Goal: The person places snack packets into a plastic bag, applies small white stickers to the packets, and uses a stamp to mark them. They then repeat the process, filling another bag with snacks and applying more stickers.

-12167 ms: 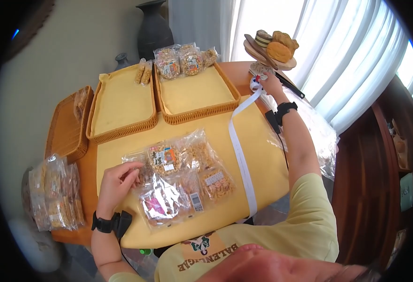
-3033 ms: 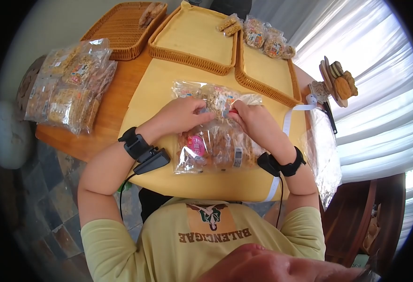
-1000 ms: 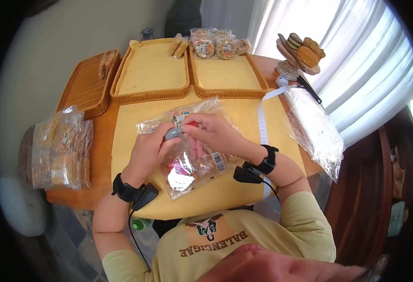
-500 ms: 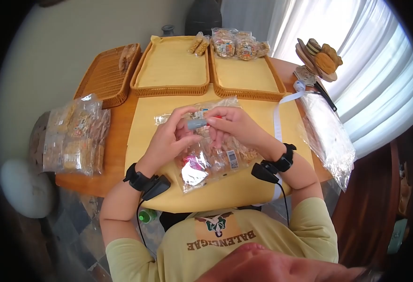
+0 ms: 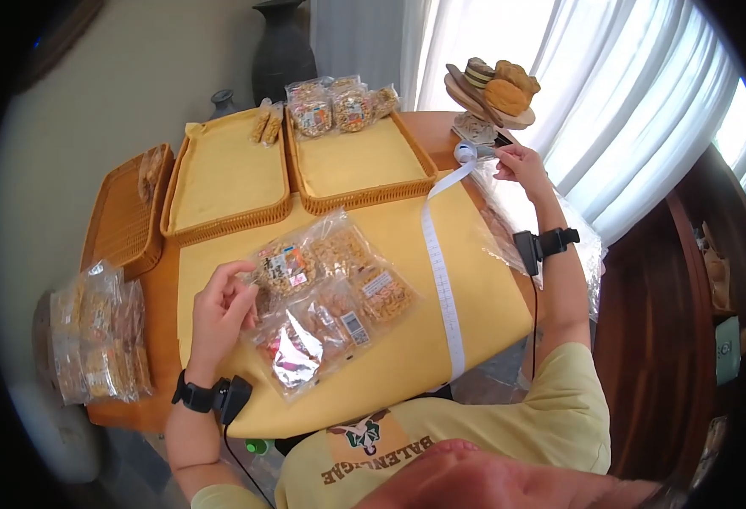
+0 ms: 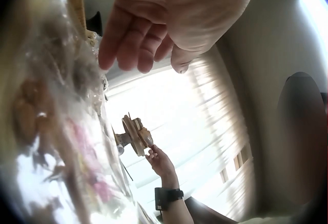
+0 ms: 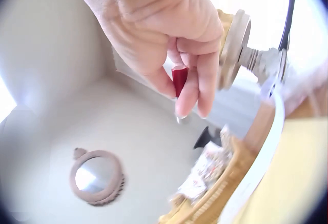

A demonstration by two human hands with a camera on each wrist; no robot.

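Note:
A clear packet of several nut snacks lies on the yellow sheet. By its left edge is my left hand, fingers loosely bent; in the left wrist view this left hand holds nothing. My right hand reaches to the far right, beside the rolled end of a white tape measure. Thumb and fingers of the right hand pinch a short stick with a red part, which looks like a marker pen. Its grey end points toward the tape roll.
Wicker trays line the back, some holding bagged snacks. A stack of bagged snacks stands at the left table edge. At the right are a stand with bread shapes and clear plastic bags.
My right hand has gone from over the packet out to the far right, with the stick. The left hand has separated from it and lowered to the packet's left edge. The head view has shifted.

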